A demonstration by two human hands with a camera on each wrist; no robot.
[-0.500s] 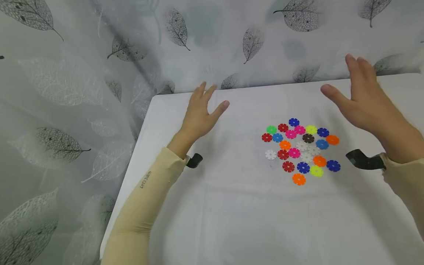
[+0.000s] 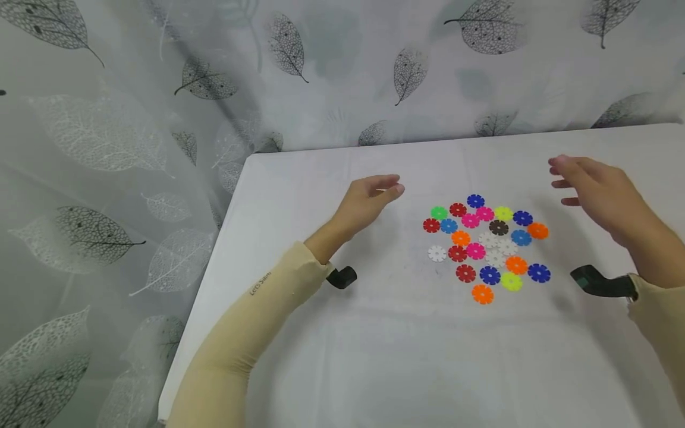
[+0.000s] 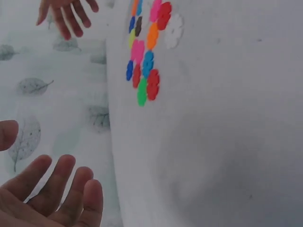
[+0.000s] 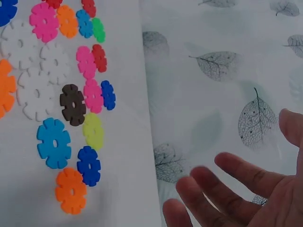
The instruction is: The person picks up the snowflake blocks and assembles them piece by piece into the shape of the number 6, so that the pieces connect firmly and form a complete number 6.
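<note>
Several notched plastic discs lie flat in a loose cluster on the white table, among them a black disc [image 2: 498,227], a green disc [image 2: 439,213], an orange disc [image 2: 483,294] and a white disc [image 2: 437,254]. To the left of the cluster my left hand [image 2: 361,205] hovers over the table with relaxed, slightly bent fingers and nothing in them. My right hand [image 2: 605,193] is raised at the cluster's right, its palm turned inward, also holding nothing. In the right wrist view its fingers [image 4: 236,170] are spread apart, away from the light blue disc [image 4: 54,143].
The white-covered table [image 2: 374,351] reaches back to a curtain [image 2: 342,77] with a leaf print, which also hangs along the left side. A dark wrist camera [image 2: 342,277] sticks out from the left sleeve, and another camera [image 2: 599,282] from the right one.
Both hands have come down from a more raised, spread pose. The left hand has moved right toward the discs, and the right fingers have turned inward. The discs lie as before.
</note>
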